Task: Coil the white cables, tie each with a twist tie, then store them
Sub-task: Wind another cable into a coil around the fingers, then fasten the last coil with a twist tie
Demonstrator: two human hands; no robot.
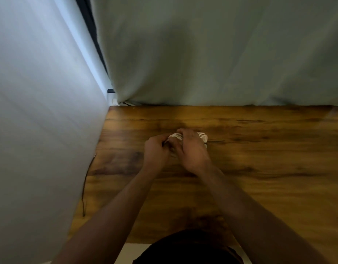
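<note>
Hands meeting over wooden table (259,149), right hand (191,151) gripping white cable coil (202,137) (mostly hidden beneath it), left hand (156,151) curled, pinching the coil's left edge.

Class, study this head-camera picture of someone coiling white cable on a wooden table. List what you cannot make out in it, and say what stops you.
1. Most of the white cable coil: covered by the right hand.
2. Any twist tie: too small and blurred; the left hand closes its grip near the coil, contents unclear.
3. Where cables get stored: no container shows in this view.
4. The thin dark cord at the table edge: its ends are hidden by the grey cloth.
</note>
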